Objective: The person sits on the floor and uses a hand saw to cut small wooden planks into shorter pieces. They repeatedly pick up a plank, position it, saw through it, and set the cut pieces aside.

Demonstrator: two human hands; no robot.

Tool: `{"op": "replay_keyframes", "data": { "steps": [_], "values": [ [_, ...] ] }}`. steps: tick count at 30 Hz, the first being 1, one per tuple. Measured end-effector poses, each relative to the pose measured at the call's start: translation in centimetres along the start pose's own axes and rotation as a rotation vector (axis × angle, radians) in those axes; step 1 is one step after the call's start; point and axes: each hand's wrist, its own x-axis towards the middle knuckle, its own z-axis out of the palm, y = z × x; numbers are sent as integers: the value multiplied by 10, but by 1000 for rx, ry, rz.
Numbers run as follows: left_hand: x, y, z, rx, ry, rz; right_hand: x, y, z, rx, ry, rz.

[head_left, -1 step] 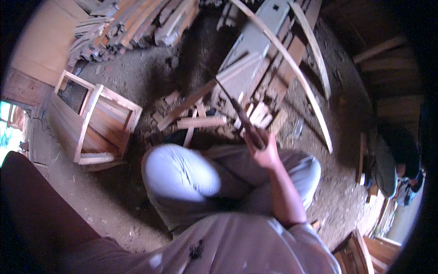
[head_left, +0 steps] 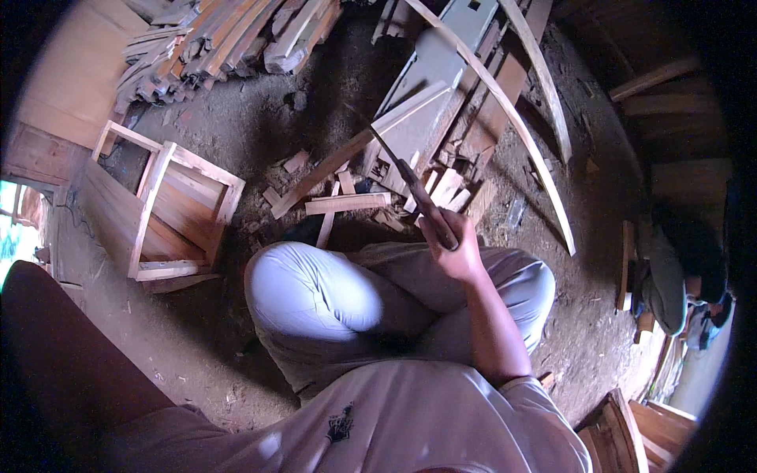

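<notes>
My right hand (head_left: 459, 254) is closed around the lower end of a long, narrow dark tool (head_left: 419, 193). The tool tapers to a thin point that slants up and away to the left; its exact kind does not show. It is held just above my crossed legs (head_left: 315, 288), in front of my right knee. Under and beyond the tip lies a wooden board (head_left: 335, 175), with several short offcuts (head_left: 347, 204) around it. A dark shape, seemingly my left arm (head_left: 71, 355), stretches out at the left edge; the left hand is outside the picture.
An open wooden frame (head_left: 162, 213) stands on the dirt floor at left. Stacked wood strips (head_left: 205, 55) lie at the far left. A pale panel (head_left: 430, 67) and long curved strips (head_left: 516, 122) extend at far right. Another wooden piece (head_left: 619, 433) is at lower right.
The picture is sharper now, and the scene sits slightly higher in it. My right hand keeps its grip on the tool with almost no movement.
</notes>
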Motion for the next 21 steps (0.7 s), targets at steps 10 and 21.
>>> {"op": "replay_keyframes", "data": {
  "steps": [10,21],
  "values": [
    [-18,-1,-4,1,-24,-16,0,5,2,-51,13,-79],
    [-30,-1,-13,4,-16,-32,0,-9,5,14,20,-50]
  ]
}}
